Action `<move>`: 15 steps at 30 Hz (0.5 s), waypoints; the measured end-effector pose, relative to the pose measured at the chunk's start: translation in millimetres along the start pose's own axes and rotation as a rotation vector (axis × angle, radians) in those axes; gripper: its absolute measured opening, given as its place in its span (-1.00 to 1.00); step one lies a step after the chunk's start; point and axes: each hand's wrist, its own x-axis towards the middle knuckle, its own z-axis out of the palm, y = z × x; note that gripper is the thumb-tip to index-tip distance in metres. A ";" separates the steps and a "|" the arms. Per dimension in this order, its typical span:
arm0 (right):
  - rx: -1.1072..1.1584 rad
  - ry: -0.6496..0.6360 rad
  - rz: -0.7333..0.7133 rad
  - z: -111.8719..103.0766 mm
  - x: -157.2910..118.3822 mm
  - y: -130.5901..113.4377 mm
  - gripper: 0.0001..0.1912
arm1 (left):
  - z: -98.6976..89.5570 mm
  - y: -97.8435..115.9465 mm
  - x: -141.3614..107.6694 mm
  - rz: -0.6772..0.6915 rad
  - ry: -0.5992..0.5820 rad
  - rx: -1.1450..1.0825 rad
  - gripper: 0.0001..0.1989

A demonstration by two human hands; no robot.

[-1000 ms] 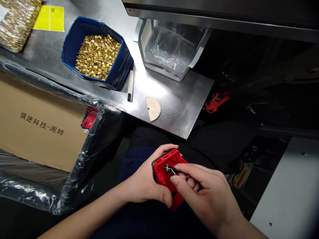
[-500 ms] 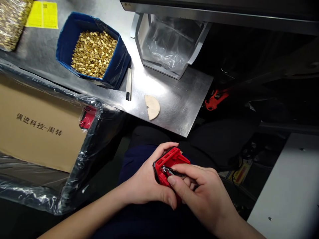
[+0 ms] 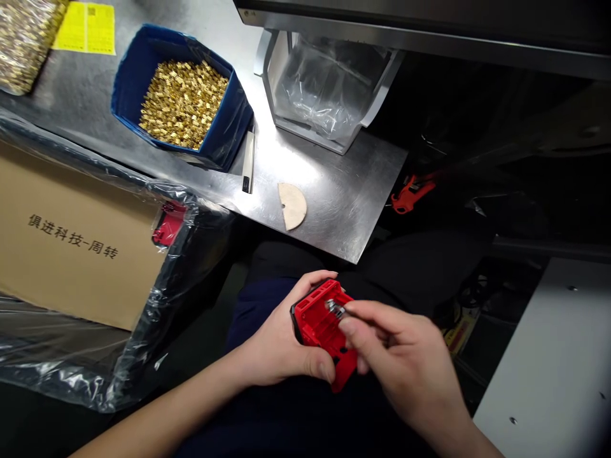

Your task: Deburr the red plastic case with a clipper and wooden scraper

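Observation:
My left hand (image 3: pixel 281 346) is wrapped round a red plastic housing (image 3: pixel 321 318) with a black outer edge, its open, hollow side facing up. Between the thumb and fingers of my right hand (image 3: pixel 405 353) is a small shiny metal part (image 3: pixel 335 308), held over the hollow of the housing. The fingers cover most of that part, so its exact kind is hidden. Whether it touches the housing I cannot tell. Both hands are above my lap, below the front edge of the metal table (image 3: pixel 344 210).
On the table stand a blue bin (image 3: pixel 229 127) of small brass-coloured parts and a grey bin (image 3: pixel 310 135) with clear plastic bags. Nearby lie a cutter knife (image 3: pixel 248 162) and a beige half-disc (image 3: pixel 293 205). At left is a plastic-wrapped box (image 3: pixel 71 254); an orange-handled tool (image 3: pixel 408 196) is at right.
My right hand has drawn the metal part up and to the right, away from the housing's inner edge. More of the housing's inside shows. My left hand has barely moved.

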 end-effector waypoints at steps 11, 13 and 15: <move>-0.384 0.532 -0.440 2.4 149.7 58.4 -0.71 | 1.1 7.2 4.7 0.087 0.093 0.158 0.05; -0.504 0.523 -0.427 10.9 171.7 67.9 -0.66 | 0.5 9.9 4.4 0.070 0.098 0.196 0.00; -0.597 0.495 -0.393 16.7 184.1 74.7 -0.61 | -0.5 13.2 3.8 0.046 0.094 0.278 -0.07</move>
